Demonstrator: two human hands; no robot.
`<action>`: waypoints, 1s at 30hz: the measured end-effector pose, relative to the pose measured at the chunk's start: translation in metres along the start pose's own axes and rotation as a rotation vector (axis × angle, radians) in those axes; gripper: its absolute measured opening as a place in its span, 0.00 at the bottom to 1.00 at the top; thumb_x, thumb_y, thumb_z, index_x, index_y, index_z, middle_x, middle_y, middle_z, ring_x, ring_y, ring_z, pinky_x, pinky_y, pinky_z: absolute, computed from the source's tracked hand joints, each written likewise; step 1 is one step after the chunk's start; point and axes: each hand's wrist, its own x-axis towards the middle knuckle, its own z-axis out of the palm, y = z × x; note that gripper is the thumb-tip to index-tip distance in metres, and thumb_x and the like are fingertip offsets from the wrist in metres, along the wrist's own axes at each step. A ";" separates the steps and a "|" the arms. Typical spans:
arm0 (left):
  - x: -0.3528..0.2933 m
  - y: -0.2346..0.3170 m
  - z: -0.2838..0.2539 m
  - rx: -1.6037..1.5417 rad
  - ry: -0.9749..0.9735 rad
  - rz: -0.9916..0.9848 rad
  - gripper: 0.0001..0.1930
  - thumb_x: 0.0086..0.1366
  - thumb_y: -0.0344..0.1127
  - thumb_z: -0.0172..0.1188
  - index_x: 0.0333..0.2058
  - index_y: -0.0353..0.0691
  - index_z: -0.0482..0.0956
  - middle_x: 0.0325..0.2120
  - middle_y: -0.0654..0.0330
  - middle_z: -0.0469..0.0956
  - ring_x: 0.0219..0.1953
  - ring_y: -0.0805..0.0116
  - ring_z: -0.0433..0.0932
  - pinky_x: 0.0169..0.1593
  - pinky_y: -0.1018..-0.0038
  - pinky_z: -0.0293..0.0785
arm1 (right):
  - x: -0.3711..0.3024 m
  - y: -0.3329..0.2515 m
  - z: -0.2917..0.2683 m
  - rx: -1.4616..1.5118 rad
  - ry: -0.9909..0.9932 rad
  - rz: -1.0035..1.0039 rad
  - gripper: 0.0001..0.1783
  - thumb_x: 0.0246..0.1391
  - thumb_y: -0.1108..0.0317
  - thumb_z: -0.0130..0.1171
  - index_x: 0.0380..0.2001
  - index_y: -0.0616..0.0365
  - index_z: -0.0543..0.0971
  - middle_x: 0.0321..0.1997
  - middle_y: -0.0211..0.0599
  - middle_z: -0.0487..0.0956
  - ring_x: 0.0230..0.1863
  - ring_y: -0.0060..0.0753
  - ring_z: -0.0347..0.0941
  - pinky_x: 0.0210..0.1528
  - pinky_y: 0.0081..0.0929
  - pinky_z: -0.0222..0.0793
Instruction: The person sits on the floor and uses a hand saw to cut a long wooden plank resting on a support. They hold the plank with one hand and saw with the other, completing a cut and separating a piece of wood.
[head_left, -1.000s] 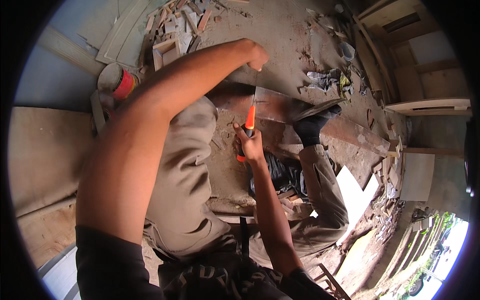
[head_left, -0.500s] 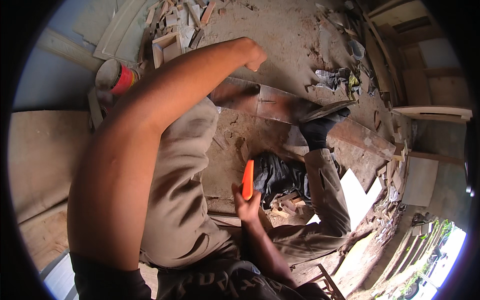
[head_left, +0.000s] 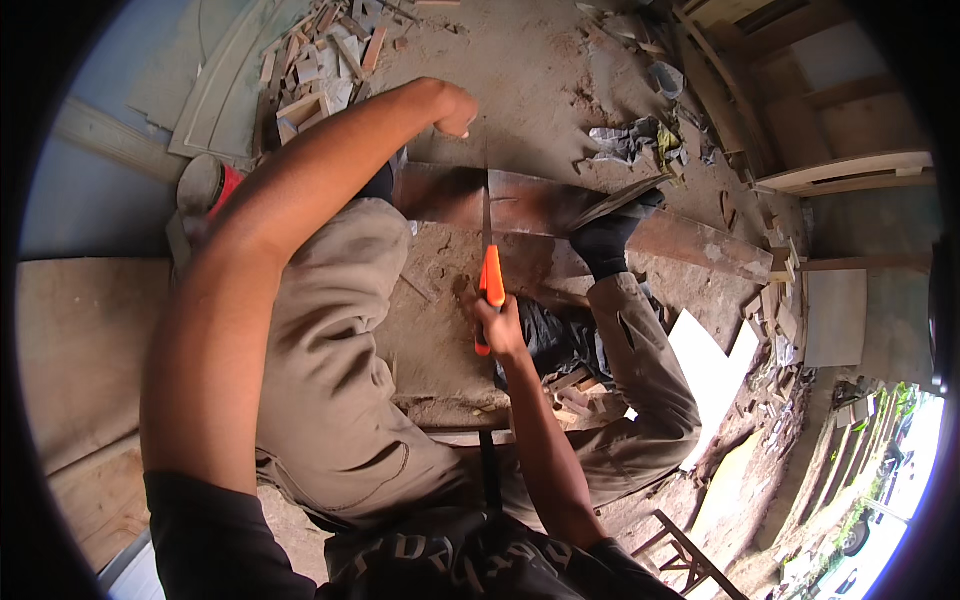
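Since half a second ago, the right hand [head_left: 500, 325] and the saw [head_left: 494, 278] have moved away from the body toward the plank [head_left: 540, 207], so the blade, hardly to be seen then, now shows clearly; the whole view has shifted a little too. The right hand is closed round the saw's orange and black handle, which sits on the near side of the plank. The thin blade points away from the person and lies across the brown plank, though its far end is hard to make out. The left hand [head_left: 457, 108] is beyond the plank's far edge, to the left of the blade's line, with its fingers curled; I cannot tell whether it holds anything. The plank stretches across in front of the person, well over to the right, and the right foot [head_left: 605, 242], in a dark sock, is at it, to the right of the blade. A black plastic bag [head_left: 550, 342] lies on the dirt floor [head_left: 540, 75] beside the right forearm. Past the left arm are a red tin [head_left: 226, 187] and a heap of wood scraps [head_left: 322, 65]; a white sheet [head_left: 704, 375] lies beyond the right leg [head_left: 640, 345].
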 end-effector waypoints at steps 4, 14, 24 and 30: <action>0.008 -0.010 0.022 0.112 -0.063 -0.014 0.15 0.61 0.46 0.60 0.37 0.40 0.81 0.36 0.51 0.81 0.42 0.51 0.79 0.46 0.59 0.74 | -0.090 0.037 0.033 -0.113 0.054 -0.129 0.17 0.50 0.72 0.63 0.13 0.58 0.68 0.13 0.21 0.65 0.17 0.14 0.59 0.20 0.23 0.55; 0.009 0.008 0.015 -0.071 -0.026 0.054 0.14 0.60 0.46 0.61 0.36 0.41 0.81 0.35 0.50 0.81 0.41 0.51 0.79 0.44 0.60 0.74 | 0.073 -0.038 0.024 -0.211 0.260 -0.187 0.15 0.47 0.69 0.56 0.13 0.61 0.67 0.12 0.22 0.64 0.17 0.14 0.58 0.18 0.27 0.53; -0.010 -0.019 0.031 -0.021 -0.058 -0.024 0.16 0.59 0.46 0.61 0.39 0.41 0.81 0.36 0.50 0.82 0.42 0.51 0.79 0.44 0.59 0.74 | -0.002 0.015 0.008 0.015 0.148 -0.019 0.13 0.49 0.73 0.58 0.15 0.57 0.68 0.16 0.20 0.65 0.20 0.15 0.58 0.19 0.24 0.54; 0.005 0.016 0.034 0.093 -0.209 0.019 0.16 0.59 0.46 0.61 0.40 0.41 0.82 0.38 0.49 0.81 0.43 0.50 0.79 0.45 0.58 0.74 | -0.131 0.049 0.034 -0.246 0.144 -0.197 0.13 0.48 0.75 0.61 0.17 0.59 0.67 0.14 0.24 0.65 0.19 0.16 0.59 0.22 0.22 0.57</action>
